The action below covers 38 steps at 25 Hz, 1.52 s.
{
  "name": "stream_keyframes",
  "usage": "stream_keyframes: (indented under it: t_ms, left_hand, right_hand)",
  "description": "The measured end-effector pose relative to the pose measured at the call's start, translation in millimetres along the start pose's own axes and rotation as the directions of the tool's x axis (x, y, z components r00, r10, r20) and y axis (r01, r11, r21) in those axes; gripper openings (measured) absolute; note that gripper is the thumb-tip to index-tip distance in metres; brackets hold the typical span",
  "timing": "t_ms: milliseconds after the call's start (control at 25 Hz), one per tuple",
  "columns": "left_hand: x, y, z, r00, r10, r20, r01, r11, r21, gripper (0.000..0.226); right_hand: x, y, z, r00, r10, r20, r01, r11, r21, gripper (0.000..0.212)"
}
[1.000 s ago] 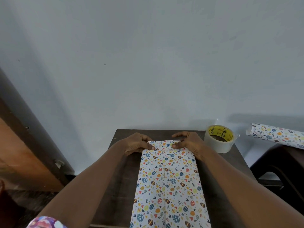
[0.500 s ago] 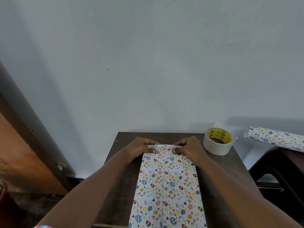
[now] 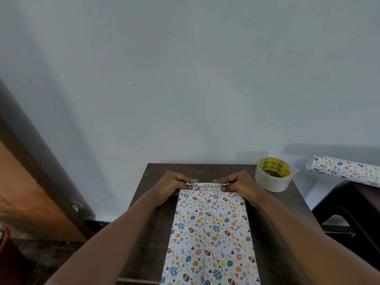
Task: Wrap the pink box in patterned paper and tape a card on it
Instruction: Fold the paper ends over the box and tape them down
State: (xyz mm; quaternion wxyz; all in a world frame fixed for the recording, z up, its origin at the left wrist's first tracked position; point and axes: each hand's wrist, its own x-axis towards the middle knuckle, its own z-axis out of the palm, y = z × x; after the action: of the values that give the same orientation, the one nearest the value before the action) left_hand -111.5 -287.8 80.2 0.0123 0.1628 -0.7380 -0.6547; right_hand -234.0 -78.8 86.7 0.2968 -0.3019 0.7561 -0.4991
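A long parcel covered in white patterned paper [image 3: 209, 233] with coloured eggs and hearts lies lengthwise on the dark wooden table [image 3: 150, 219]. A seam runs down its middle. The pink box is hidden under the paper. My left hand [image 3: 174, 186] and my right hand [image 3: 236, 184] pinch the paper's far end, which is folded over into a narrow flap [image 3: 206, 185] between my thumbs and fingers. No card is in view.
A roll of clear tape [image 3: 273, 174] with a yellow core stands at the table's far right corner. A roll of the same patterned paper [image 3: 345, 169] lies off to the right on dark furniture. A pale wall rises just behind the table; a wooden door frame stands at left.
Both hands have kept their grip on the paper's far end and folded it over into a narrow flap. The camera has tilted slightly; the tape and the roll have not moved.
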Motion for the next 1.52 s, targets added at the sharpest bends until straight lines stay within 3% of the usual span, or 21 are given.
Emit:
stream_keyframes:
  t_ms: [160,280,400,480,560,680,840,920,1040,1200,1520]
  left_hand:
    - [-2.4,-3.3,-1.4,0.999,0.033,0.04,-0.035,0.998,0.055,0.043]
    - [-4.8,-2.3,0.9,0.998,0.037,0.055,-0.039,0.998,0.047,0.017]
    - [-0.6,2.5,0.5,0.999,0.029,0.041,-0.036,0.982,0.186,0.014]
    - [2.7,9.8,-0.2,0.997,0.017,0.069,-0.032,0.972,0.231,0.011]
    - [4.9,17.5,-0.3,0.996,-0.035,0.087,0.011,0.967,0.255,0.026]
    - [8.7,22.6,-0.8,0.991,-0.087,0.105,0.048,0.941,0.334,0.037]
    - [10.6,18.6,-4.8,0.985,-0.059,0.163,-0.006,0.928,0.372,0.031]
    - [9.5,18.8,-6.3,0.975,-0.079,0.209,-0.011,0.917,0.398,0.032]
    - [9.3,24.3,-6.6,0.956,-0.12,0.269,-0.029,0.87,0.492,0.033]
    - [6.2,23.5,-6.3,0.961,-0.102,0.258,-0.042,0.867,0.497,0.031]
    - [-0.9,21.6,4.4,0.978,-0.077,0.195,-0.038,0.85,0.525,0.032]
  right_hand:
    - [-1.4,1.0,1.5,1.0,-0.01,0.0,0.01,0.999,-0.043,0.03]
    - [-1.8,-0.4,2.9,0.998,-0.058,0.009,0.058,0.988,-0.143,0.03]
    - [-2.0,-2.3,2.0,0.998,-0.053,0.021,0.056,0.981,-0.187,0.021]
    - [-0.3,-8.5,0.8,1.0,-0.007,0.008,0.008,0.986,-0.169,0.022]
    - [5.0,-17.3,-2.8,0.998,0.053,0.031,-0.045,0.976,-0.214,0.026]
    - [12.8,-33.4,-5.5,0.975,0.184,0.127,-0.158,0.969,-0.189,0.006]
    - [17.1,-45.5,-0.9,0.951,0.26,0.166,-0.173,0.895,-0.41,0.03]
    - [16.5,-46.7,4.2,0.945,0.282,0.166,-0.182,0.875,-0.448,0.028]
    - [12.6,-40.2,10.2,0.97,0.222,0.1,-0.162,0.896,-0.414,0.016]
    - [5.0,-28.2,13.1,0.998,0.058,-0.014,-0.059,0.894,-0.444,0.018]
    - [-2.0,-18.1,10.6,1.0,0.008,0.025,0.004,0.897,-0.443,0.025]
